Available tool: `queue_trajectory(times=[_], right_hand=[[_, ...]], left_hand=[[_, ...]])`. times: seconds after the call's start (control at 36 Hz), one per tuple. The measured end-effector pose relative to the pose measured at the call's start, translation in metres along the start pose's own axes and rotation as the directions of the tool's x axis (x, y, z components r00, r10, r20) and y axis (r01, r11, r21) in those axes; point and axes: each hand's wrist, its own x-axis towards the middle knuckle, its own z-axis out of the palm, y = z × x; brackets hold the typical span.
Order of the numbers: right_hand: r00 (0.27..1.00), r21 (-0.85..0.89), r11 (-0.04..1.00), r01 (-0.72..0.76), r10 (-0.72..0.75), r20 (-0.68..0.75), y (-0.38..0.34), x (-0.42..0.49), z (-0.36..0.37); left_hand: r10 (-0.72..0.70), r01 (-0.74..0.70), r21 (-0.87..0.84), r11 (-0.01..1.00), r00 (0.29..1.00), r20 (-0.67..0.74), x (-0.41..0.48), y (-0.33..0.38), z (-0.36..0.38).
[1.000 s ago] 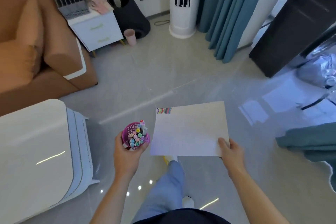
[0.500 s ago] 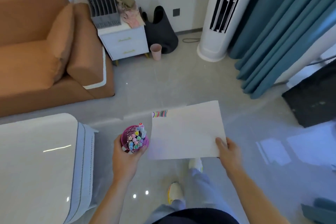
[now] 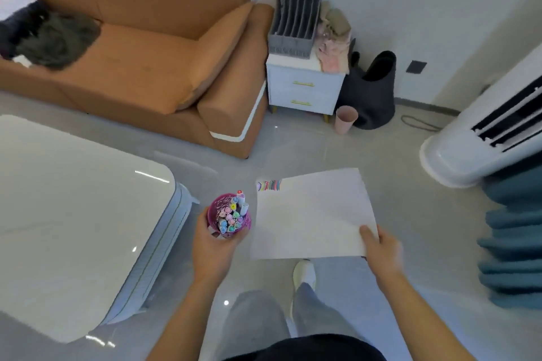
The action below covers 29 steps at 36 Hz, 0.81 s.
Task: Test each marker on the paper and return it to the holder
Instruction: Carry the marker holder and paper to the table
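My left hand (image 3: 211,249) grips a purple holder (image 3: 215,212) from below, held in the air above the floor. Several markers (image 3: 231,217) with pastel caps stand upright inside it. My right hand (image 3: 379,246) pinches the near right corner of a white sheet of paper (image 3: 311,217), thumb on top. The sheet is carried flat, to the right of the holder. A row of short coloured marker strokes (image 3: 269,185) shows at its far left corner.
A glossy white table (image 3: 70,214) stands at the left. An orange sofa (image 3: 152,61) is beyond it, with a white drawer cabinet (image 3: 303,88), a pink cup (image 3: 346,119) and a black bag (image 3: 371,91) at its right. A white tower unit (image 3: 475,138) and teal curtain (image 3: 513,228) stand at right.
The view has swung left while walking: the sofa and white table take up more of the frame, the curtain slid right. Both hands keep the same hold on holder and paper.
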Motion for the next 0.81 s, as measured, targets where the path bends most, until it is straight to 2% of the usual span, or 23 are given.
queue_trajectory(times=[0.31, 0.56, 0.81], right_hand=[[0.977, -0.121, 0.987, 0.111, -0.086, 0.195, -0.115, 0.104, 0.081], [0.931, -0.201, 0.962, 0.186, -0.107, 0.349, -0.2, 0.163, 0.186], [0.869, -0.268, 0.916, 0.298, -0.145, 0.473, -0.302, 0.198, 0.304]], left_hand=[[-0.14, 0.112, -0.124, 0.986, 0.958, -0.249, 0.078, 0.029, 0.006], [-0.186, 0.135, -0.159, 0.978, 0.91, -0.371, 0.175, 0.045, -0.012], [-0.243, 0.178, -0.178, 0.968, 0.847, -0.473, 0.277, 0.056, -0.06]])
